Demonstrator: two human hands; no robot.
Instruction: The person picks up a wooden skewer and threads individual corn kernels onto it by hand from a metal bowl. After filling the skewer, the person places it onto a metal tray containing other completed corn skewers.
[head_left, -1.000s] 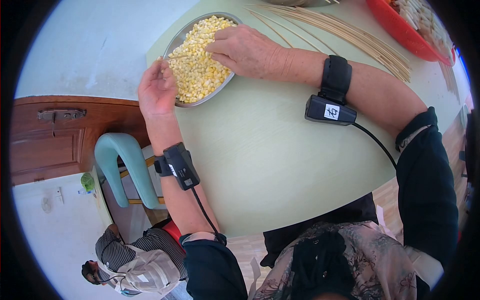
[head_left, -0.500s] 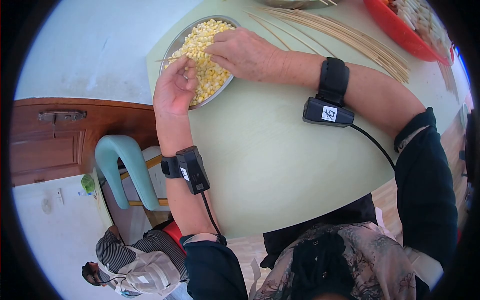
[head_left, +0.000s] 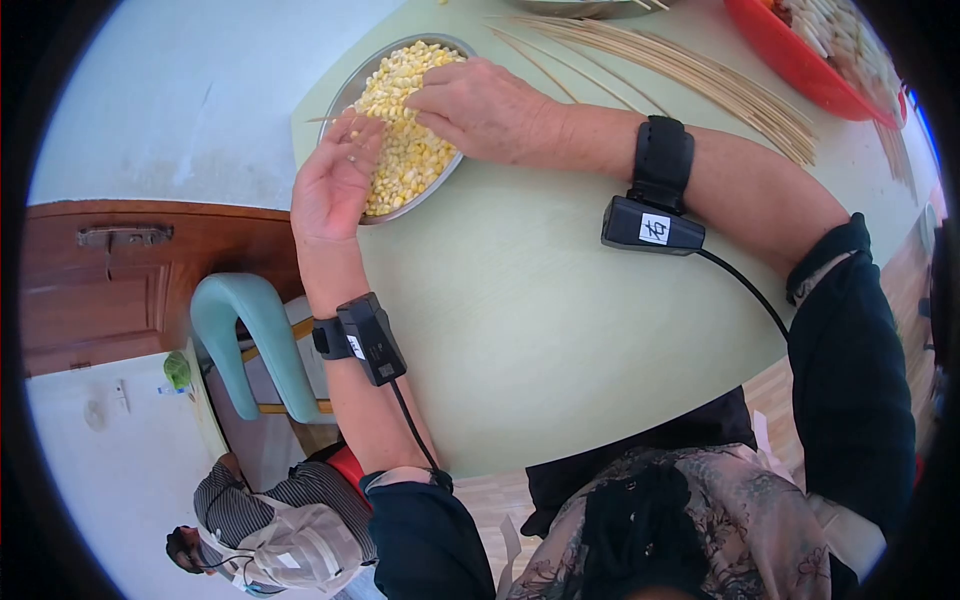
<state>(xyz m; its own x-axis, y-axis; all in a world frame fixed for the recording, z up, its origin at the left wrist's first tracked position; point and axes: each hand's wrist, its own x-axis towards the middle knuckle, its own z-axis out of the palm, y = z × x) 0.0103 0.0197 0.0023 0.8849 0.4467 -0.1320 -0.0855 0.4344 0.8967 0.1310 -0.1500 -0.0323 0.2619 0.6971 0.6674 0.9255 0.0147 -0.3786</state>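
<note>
A metal bowl (head_left: 408,212) of yellow and white corn kernels (head_left: 408,165) stands at the table's upper left. At the bowl's left side, my left hand (head_left: 340,185) is turned palm up, its fingers curled at a thin wooden stick (head_left: 320,120) whose end juts out past the rim. A small pale bit lies against these fingers, which look slightly blurred. My right hand (head_left: 490,110) reaches over the kernels from the right, palm down. Its thumb and fingers are pinched together, and what is between their tips is hidden.
Long wooden skewers (head_left: 700,75) lie on the pale green table (head_left: 580,300). At the upper right is a red basin (head_left: 800,70) of food, with part of another bowl (head_left: 590,8) at the top. Lower left are a green chair (head_left: 250,300) and a seated person (head_left: 290,520).
My left hand and forearm have shifted a little to the left, and its fingers look looser. The stick's end is slightly farther left. My right hand has barely moved.
</note>
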